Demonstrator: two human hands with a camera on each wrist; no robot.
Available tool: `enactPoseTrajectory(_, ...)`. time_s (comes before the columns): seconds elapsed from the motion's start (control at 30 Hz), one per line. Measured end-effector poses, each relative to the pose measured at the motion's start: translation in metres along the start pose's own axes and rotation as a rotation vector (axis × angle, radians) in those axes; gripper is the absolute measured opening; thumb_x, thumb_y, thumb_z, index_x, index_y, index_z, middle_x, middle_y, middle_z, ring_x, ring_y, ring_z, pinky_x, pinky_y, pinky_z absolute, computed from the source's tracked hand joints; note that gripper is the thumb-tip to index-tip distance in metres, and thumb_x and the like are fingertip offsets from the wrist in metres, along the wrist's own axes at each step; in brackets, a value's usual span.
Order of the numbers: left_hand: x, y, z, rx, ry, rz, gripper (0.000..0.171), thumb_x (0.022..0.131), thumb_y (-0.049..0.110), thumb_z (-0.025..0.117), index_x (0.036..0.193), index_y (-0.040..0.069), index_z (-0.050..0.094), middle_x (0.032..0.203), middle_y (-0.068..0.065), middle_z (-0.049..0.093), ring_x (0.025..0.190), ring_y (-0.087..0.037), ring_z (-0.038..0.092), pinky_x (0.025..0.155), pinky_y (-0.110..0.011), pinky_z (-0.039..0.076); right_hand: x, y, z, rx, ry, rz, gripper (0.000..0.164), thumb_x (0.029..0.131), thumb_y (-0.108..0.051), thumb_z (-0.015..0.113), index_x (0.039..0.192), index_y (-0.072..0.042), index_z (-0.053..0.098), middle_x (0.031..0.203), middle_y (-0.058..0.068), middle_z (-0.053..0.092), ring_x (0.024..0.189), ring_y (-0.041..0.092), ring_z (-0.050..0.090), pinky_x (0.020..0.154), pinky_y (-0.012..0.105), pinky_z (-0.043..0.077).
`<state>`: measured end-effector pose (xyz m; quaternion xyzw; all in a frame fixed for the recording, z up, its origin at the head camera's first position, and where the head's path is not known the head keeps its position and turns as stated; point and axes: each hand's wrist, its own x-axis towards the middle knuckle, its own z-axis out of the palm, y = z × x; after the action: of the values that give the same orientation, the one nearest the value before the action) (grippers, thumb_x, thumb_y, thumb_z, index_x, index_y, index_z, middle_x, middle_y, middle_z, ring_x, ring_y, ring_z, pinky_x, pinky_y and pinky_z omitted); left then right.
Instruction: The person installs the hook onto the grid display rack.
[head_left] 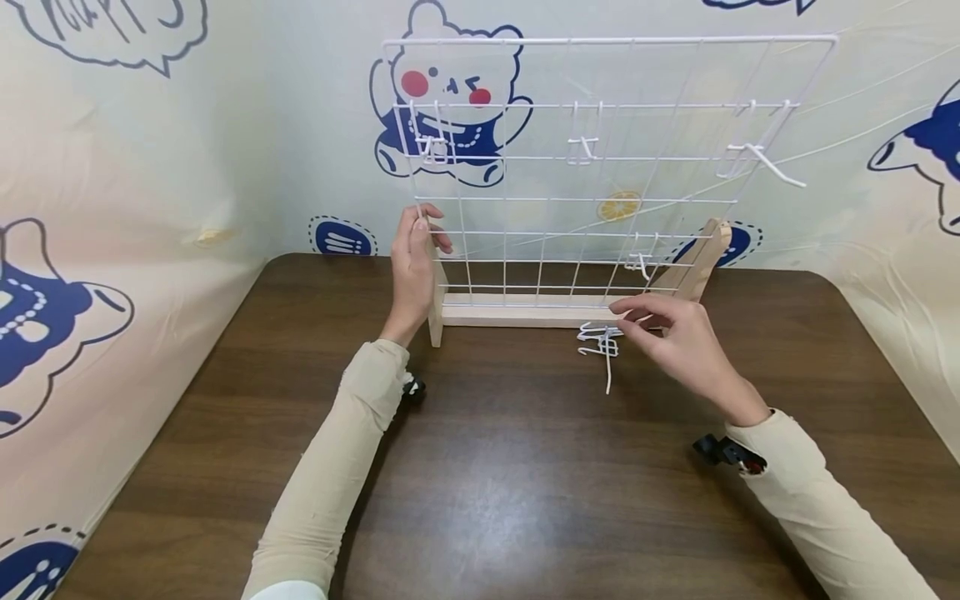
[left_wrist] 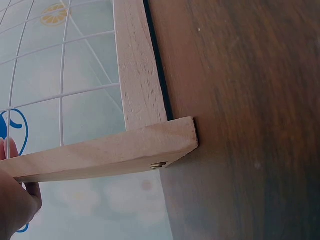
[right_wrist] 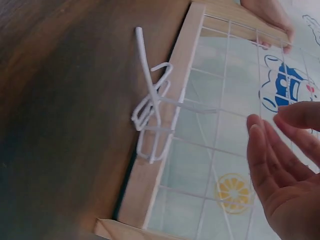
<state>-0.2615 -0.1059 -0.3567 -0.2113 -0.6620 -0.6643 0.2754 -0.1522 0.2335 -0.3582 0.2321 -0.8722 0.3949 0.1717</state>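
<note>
A white wire grid rack [head_left: 540,261] stands in a wooden stand [head_left: 525,315]. My left hand [head_left: 413,267] grips the stand's left upright [left_wrist: 95,152], with fingers on both sides of the wood. My right hand [head_left: 675,337] is in front of the grid's lower right, its fingers loosely bent with nothing between them. Just left of its fingertips, loose white wire hooks [head_left: 607,354] lie tangled at the foot of the stand. In the right wrist view these hooks [right_wrist: 155,107] overlap the bottom rail, apart from the hand.
Other white hooks hang on the grid: an upper left hook [head_left: 432,148], an upper middle hook [head_left: 584,148], an upper right hook [head_left: 776,169] and a lower right hook [head_left: 639,264]. The brown table [head_left: 487,483] meets a cartoon-printed backdrop [head_left: 315,125] behind.
</note>
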Motion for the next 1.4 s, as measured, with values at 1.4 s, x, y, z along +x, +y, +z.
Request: enactPoseTrajectory(1.4, -0.004, 0.032, -0.001, -0.025, -0.041, 0.019, 0.03, 0.106, 0.006, 0.03, 0.113, -0.017, 0.047, 0.085, -0.04, 0.049, 0.078, -0.056, 0.049, 0.075, -0.041, 0.048, -0.006, 0.007, 0.03, 0.144, -0.376, 0.179, 0.016, 0.096, -0.005, 0.063, 0.105, 0.001, 0.075, 0.087, 0.005, 0.075, 0.08, 0.02, 0.071, 0.071, 0.021, 0.055)
